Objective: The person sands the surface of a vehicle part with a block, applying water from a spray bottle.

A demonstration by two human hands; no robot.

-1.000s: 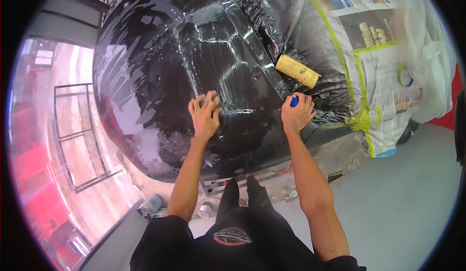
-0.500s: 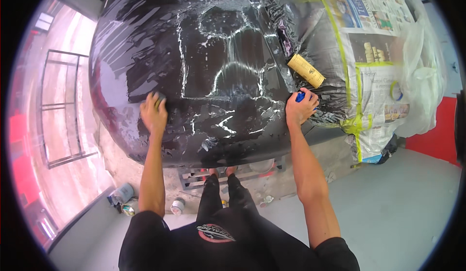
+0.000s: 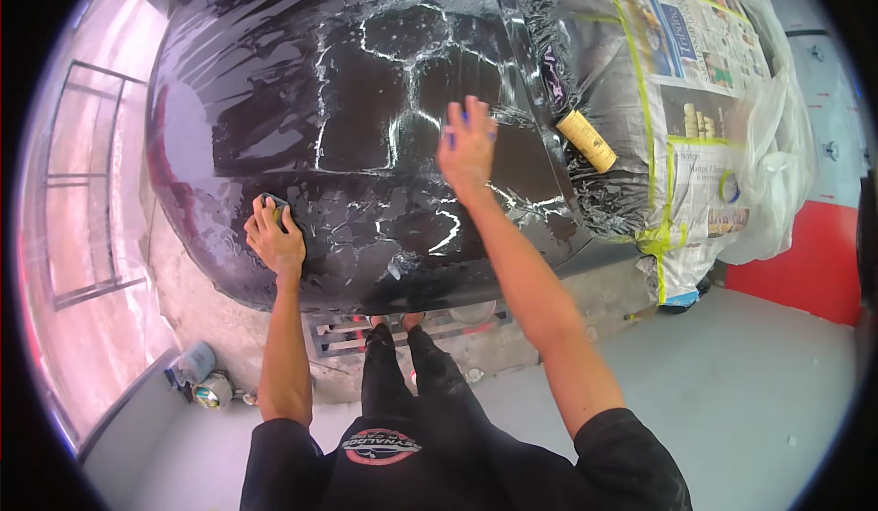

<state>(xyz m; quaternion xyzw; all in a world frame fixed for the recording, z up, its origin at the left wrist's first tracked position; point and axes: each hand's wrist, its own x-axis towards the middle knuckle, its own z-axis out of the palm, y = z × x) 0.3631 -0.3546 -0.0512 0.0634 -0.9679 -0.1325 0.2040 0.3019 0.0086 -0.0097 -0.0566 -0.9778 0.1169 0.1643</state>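
A wet, dark car body panel fills the middle, streaked with white suds or residue. Near its lower left, my left hand has fingers wrapped over a small dark block, pressed on the surface. My right hand is over the middle of the panel with a blue object under its slightly blurred fingers, mostly hidden. To its right a yellow cylinder with a printed label lies on crinkled black plastic along the panel's edge.
Newspaper with yellow-green tape and clear plastic covers the right section. A metal frame stands at far left; cans sit on the floor at lower left. A red-and-grey wall is at right.
My left hand has moved left and down from the middle to the panel's lower left. My right hand has swept left and up with the blue object, away from the plastic-covered edge.
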